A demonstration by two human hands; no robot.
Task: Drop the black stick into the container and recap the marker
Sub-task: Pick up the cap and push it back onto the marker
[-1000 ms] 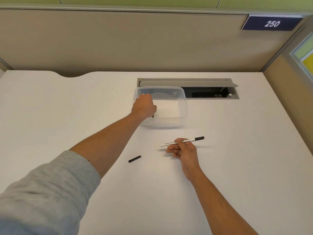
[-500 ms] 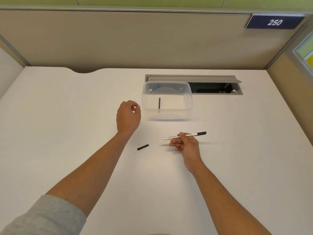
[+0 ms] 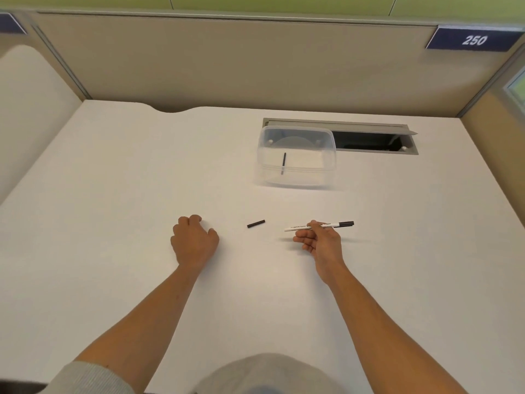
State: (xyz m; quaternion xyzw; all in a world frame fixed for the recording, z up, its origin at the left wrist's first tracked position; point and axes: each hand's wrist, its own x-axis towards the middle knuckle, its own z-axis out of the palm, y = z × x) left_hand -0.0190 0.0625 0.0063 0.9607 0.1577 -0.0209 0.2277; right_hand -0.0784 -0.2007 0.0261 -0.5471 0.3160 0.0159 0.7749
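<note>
A thin black stick [image 3: 283,163] lies inside the clear plastic container [image 3: 326,177] at the back of the white desk. My right hand [image 3: 319,241] pinches a white marker [image 3: 301,227] with a black end pointing right, held level just above the desk. The marker's short black cap [image 3: 256,224] lies on the desk between my hands. My left hand [image 3: 194,241] rests on the desk left of the cap, fingers curled in, holding nothing, a hand's width from the cap.
A grey cable hatch [image 3: 369,137] with an open flap sits behind and to the right of the container. Beige partition walls [image 3: 227,66] close off the desk's back and sides. A sign reading 250 [image 3: 473,39] hangs at the upper right.
My left hand let the stick go into the container and drew back toward me, down to the desk beside the cap. My right hand kept hold of the marker.
</note>
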